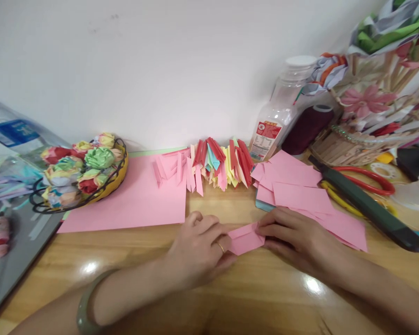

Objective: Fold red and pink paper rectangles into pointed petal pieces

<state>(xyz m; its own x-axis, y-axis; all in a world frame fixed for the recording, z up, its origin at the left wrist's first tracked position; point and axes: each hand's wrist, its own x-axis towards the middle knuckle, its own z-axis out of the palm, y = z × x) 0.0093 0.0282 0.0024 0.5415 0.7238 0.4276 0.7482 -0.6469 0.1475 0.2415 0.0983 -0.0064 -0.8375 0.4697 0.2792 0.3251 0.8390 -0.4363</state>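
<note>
A small pink paper piece [246, 242] with creased, partly folded edges is held between my two hands, just over the wooden table. My left hand [202, 242], with a ring on one finger, pinches its left end. At the right end the fingers of my right hand [293, 237] close on a folded corner. Beyond my right hand lies a loose pile of pink paper rectangles [303, 197]. Behind the held piece stands a row of folded paper pieces [223, 163] in red, pink, yellow and blue.
Left of the row lies a large pink sheet [143, 200], with a basket of paper flowers [122, 172] partly on it. A clear bottle [275, 111] and a dark thread cone [307, 130] stand at the wall. Red-handled scissors [377, 179] and a dark green-black tool [370, 204] lie right.
</note>
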